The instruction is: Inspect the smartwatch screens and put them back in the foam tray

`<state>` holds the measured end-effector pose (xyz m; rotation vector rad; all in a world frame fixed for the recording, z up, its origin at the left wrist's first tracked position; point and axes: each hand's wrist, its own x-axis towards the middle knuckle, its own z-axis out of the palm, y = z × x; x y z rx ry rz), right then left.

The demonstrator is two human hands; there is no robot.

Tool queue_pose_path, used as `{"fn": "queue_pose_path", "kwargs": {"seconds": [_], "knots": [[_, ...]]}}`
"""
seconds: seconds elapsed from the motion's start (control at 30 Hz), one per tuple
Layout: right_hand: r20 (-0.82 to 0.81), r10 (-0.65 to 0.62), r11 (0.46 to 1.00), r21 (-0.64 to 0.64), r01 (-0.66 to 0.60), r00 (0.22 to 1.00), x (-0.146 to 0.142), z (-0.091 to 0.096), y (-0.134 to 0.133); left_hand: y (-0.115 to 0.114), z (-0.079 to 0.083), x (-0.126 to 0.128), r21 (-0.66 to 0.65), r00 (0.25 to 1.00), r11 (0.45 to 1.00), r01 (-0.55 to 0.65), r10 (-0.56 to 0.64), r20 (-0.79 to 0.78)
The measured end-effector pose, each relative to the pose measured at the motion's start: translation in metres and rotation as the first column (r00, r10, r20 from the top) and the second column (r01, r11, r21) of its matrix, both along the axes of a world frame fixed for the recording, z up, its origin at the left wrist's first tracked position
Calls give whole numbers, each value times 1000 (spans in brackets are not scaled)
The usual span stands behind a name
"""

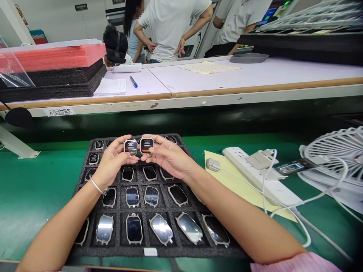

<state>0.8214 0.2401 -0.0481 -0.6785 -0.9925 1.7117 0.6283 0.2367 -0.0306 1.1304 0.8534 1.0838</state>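
Observation:
My left hand [113,155] is closed around a smartwatch body [131,146] with a lit screen, the thumb at its lower edge. Beside it, my right hand [167,154] grips a second smartwatch body [146,145], its lit screen showing text and an orange-red bar. The two watches are held upright, side by side, above the far part of a black foam tray [119,247]. Strapless watches with mostly dark screens, such as one silver-framed watch [134,228], lie in the tray's compartments. My forearms and hands hide part of the tray.
On the right, a white power strip [241,162] with cables lies on yellow paper [211,153], near a white fan [340,151]. A raised shelf [159,81] crosses behind, bearing red foam [65,56], a blue pen [134,82] and black trays. Several people are beyond it.

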Motion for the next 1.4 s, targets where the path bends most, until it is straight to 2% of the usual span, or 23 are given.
{"fn": "queue_pose_path", "kwargs": {"seconds": [0.57, 1.4], "knots": [[27, -12, 998, 61, 11, 1000, -1, 3, -3, -1, 1, 0, 17, 1000, 1000, -7, 8, -11], [50, -12, 997, 72, 9, 999, -2, 4, -5, 0, -1, 0, 43, 999, 999, 7, -5, -49]]}}
